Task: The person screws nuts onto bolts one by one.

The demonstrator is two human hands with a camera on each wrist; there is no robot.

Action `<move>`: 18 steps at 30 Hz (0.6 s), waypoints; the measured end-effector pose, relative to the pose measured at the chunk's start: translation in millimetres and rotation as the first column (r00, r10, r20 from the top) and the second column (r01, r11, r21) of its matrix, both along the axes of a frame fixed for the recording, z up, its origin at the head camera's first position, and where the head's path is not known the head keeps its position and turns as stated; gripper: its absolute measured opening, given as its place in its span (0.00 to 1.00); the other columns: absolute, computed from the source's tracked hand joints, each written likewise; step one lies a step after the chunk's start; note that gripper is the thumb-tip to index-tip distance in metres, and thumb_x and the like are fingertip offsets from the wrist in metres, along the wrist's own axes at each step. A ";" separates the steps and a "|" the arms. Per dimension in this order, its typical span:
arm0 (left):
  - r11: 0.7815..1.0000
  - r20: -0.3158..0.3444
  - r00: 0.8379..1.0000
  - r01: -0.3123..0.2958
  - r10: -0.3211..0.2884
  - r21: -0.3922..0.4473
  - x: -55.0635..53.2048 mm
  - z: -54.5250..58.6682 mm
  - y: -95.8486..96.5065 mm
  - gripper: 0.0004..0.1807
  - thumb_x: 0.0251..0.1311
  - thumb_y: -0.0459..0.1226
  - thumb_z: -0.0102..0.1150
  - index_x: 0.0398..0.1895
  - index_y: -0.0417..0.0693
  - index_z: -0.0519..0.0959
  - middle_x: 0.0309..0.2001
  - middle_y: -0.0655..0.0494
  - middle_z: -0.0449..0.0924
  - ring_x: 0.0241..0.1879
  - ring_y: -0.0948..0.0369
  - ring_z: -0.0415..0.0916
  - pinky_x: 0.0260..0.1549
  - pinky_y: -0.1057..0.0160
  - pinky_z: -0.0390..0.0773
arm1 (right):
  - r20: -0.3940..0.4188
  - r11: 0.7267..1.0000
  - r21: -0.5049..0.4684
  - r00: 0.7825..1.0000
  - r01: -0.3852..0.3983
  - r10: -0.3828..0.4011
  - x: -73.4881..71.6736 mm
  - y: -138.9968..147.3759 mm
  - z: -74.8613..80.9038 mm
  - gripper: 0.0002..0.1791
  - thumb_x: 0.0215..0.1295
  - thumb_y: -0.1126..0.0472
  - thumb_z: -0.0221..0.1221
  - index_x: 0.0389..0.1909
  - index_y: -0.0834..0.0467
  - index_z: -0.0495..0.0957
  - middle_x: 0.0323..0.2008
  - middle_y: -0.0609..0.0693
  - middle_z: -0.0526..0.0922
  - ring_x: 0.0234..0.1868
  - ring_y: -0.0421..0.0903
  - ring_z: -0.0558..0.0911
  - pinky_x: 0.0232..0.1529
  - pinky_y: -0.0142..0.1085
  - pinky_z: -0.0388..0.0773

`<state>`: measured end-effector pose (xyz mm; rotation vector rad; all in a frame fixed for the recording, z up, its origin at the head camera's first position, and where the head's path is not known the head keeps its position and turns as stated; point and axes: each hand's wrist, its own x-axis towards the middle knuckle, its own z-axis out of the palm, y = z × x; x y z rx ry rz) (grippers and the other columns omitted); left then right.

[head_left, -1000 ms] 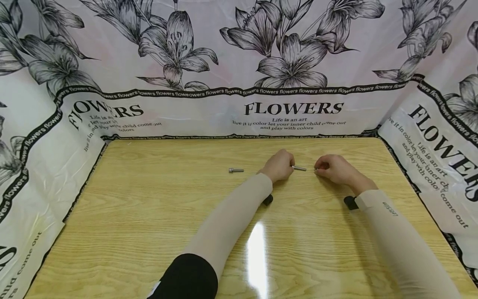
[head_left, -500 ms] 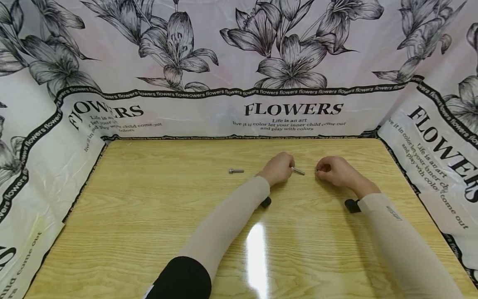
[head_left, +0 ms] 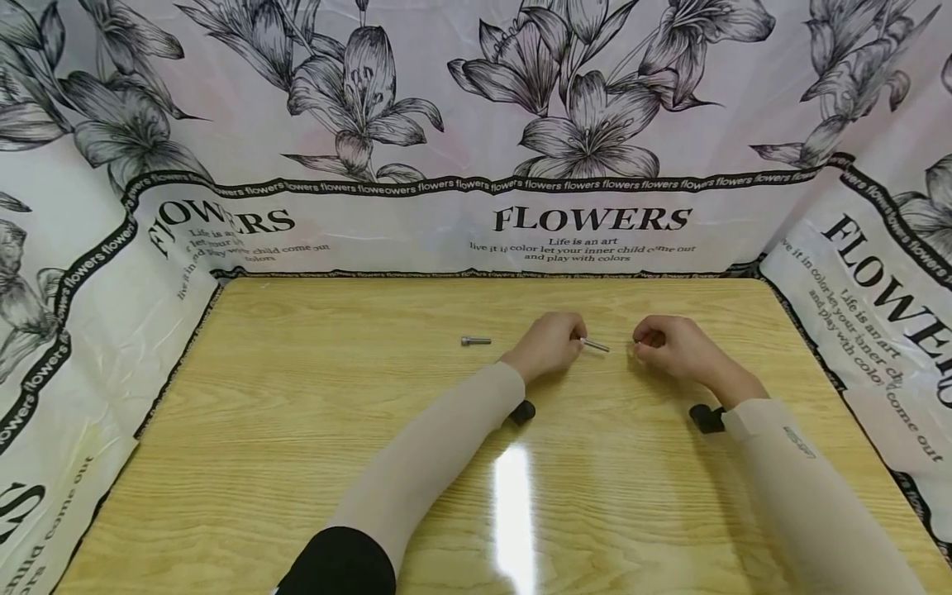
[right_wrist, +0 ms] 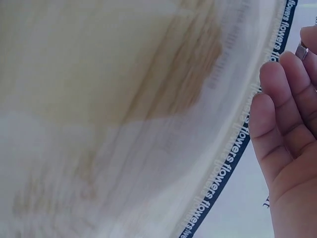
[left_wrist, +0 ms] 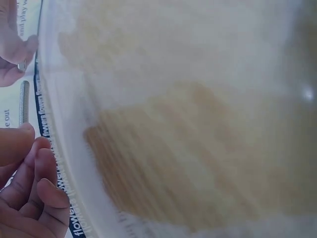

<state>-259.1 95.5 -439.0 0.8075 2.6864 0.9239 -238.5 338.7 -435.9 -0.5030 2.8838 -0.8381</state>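
In the head view my left hand (head_left: 546, 343) pinches a silver bolt (head_left: 595, 345), its threaded shank pointing right and slightly toward me. The fingers hide the bolt's head. Facing it across a small gap, my right hand (head_left: 680, 347) pinches a small metal piece (right_wrist: 301, 51) between thumb and fingertips. It looks like a nut, though the fingers cover most of it. Bolt and small piece are apart in the left wrist view. To the left of my left hand, a second bolt (head_left: 476, 340) with a cylindrical head lies on the table, head to the left.
The wood-grain table (head_left: 297, 413) has a bright light reflection near its front middle. White cloth (head_left: 387, 231) printed with flowers and lettering stands along the back and both sides. A black wrist camera (head_left: 706, 418) sits under the right wrist, another under the left.
Both hands have come slightly toward me. The left hand's bolt has tilted so its tip points more toward me, and the gap to the right fingers is slightly wider. The view has shifted a little.
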 end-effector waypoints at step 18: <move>0.984 0.059 0.998 -0.029 0.019 0.177 18.5 -3.9 -9.0 0.04 0.63 0.34 0.57 0.37 0.53 0.78 0.32 0.65 0.76 0.33 0.67 0.72 0.32 0.71 0.72 | -0.001 0.999 -0.036 1.000 0.025 -0.025 15.8 -7.8 13.2 0.07 0.62 0.65 0.59 0.39 0.63 0.79 0.33 0.52 0.81 0.35 0.47 0.78 0.36 0.37 0.76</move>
